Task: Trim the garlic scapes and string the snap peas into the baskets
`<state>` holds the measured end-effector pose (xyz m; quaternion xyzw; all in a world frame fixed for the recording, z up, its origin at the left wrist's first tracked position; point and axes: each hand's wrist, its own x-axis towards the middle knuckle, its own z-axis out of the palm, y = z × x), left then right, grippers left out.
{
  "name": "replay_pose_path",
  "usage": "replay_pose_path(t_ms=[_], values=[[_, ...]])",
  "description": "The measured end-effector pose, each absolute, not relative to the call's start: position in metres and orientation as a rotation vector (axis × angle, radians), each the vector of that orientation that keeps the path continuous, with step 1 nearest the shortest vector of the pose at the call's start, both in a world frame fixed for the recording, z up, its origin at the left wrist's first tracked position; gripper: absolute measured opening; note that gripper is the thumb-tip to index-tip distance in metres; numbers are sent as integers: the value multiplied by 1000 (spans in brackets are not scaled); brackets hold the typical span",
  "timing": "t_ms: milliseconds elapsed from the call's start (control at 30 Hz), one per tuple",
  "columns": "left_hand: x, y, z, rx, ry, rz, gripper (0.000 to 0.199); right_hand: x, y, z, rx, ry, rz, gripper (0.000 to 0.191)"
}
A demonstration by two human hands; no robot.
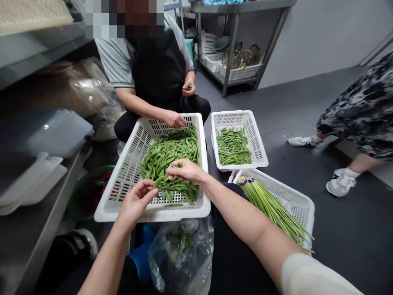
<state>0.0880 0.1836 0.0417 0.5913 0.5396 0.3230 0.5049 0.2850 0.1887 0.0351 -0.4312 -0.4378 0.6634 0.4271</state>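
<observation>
A large white basket [123,184] holds a heap of green pea pods [172,151]. Over its near part, my left hand [139,198] pinches one green pod [157,182] between thumb and fingers. Just right of it and slightly farther away, my right hand [186,171] is closed on green pods, above the heap. My two hands are close together but apart. Beneath the basket's near edge lies a clear plastic bag [181,262] with green scraps inside.
A person in a black apron [158,65] sits opposite, one hand in the basket's far end. At right are a smaller white basket [260,157] of pods and another [308,205] with long green stalks. Metal shelving [9,61] lines the left; another person's legs stand far right.
</observation>
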Motion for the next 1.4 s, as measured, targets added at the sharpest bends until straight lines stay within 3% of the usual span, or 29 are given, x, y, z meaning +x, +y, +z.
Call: replay_pose_path(t_ms=[500,700,967,1067,1133,1267,1400], values=[[86,166,41,1919,1441,1115,18,260,186,37,-889,-978,1850,6],[103,160,25,1502,1438,1377,18,249,186,39,-765,-671,1962,7],[99,164,35,715,1070,1554,33,255,188,39,-943,-542,1896,12],[96,164,42,510,987,1540,35,253,177,42,-953,-1193,2038,13],[97,163,44,390,941,1489,31,249,171,44,-918,-1633,1987,24],[102,156,46,441,1065,1276,27,244,170,44,-1118,-1439,1624,37],[104,147,41,626,1238,1090,52,243,172,40,-1127,-1343,1445,37]])
